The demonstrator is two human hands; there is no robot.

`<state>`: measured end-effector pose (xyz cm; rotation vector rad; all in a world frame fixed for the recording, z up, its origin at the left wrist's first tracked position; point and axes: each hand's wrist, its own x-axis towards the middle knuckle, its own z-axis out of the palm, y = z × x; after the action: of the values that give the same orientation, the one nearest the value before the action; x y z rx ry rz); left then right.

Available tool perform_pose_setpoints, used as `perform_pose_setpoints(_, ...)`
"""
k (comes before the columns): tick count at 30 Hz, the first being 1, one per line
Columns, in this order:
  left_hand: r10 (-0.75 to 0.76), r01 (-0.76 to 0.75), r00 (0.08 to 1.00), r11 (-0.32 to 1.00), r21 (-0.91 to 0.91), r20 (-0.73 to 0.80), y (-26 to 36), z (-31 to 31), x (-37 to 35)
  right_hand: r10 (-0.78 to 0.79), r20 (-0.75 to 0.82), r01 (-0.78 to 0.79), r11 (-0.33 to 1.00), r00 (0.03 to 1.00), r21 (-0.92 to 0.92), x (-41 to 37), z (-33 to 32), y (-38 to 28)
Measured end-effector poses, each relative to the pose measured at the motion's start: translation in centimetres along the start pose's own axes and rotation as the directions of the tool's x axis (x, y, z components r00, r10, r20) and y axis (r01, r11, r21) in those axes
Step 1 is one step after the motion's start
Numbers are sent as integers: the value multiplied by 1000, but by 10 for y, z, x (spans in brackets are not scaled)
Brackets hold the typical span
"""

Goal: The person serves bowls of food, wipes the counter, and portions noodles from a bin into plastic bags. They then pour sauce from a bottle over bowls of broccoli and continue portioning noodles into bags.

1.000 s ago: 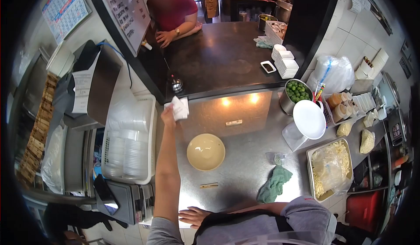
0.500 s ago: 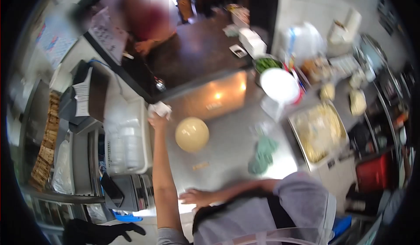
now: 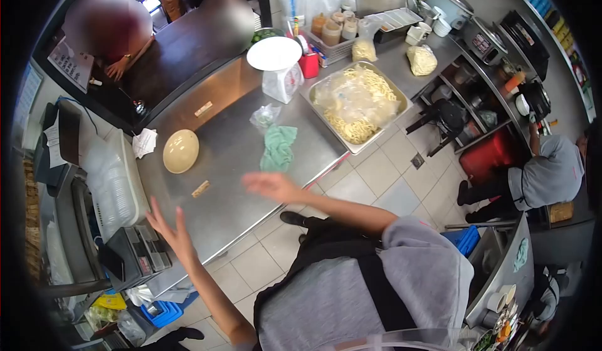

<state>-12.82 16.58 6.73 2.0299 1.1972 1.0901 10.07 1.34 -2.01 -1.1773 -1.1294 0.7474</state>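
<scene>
Layout of the counter (image 3: pixel 235 147), from the wearer's side. Left: the basket (image 3: pixel 134 180) holds stacked containers (image 3: pixel 111 188); papers (image 3: pixel 145 143) lie between it and the bowl (image 3: pixel 180 151), with the near strip (image 3: pixel 200 188) before the bowl and the far strip (image 3: pixel 203 108) behind. Centre: the plastic bag (image 3: pixel 265 116) lies just behind the cloth (image 3: pixel 279 148); farther back, a dish (image 3: pixel 274 53) sits on a stand (image 3: pixel 282 86). Right: noodles (image 3: pixel 356 129) fill the tray (image 3: pixel 384 127). Foreground: the left hand (image 3: pixel 170 230) is near the basket, the right hand (image 3: pixel 271 187) before the cloth
</scene>
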Motion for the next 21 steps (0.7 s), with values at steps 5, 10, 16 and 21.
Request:
perform_pose_setpoints(5, -301, 360, 909, 916, -179, 290, -39, 14, -127, -225, -719, -354, 750, 658, -559, -95, -204, -69)
perform_pose_setpoints(10, -104, 397, 766, 853, -340, 635, 38, 71, -156, -10, -787, -635, 585, 616, -505, -142, -305, -67)
perform_pose_setpoints(16, 418, -7, 605, 854, -521, 677, 190, 213, -126, 323, -602, -239, 946, 730, 218, -97, -328, -17)
perform_pose_setpoints(21, 554, -475, 661, 831, -290, 506, 216, 371, -97, 532, -402, -202, 755, 745, 624, -75, -345, -15)
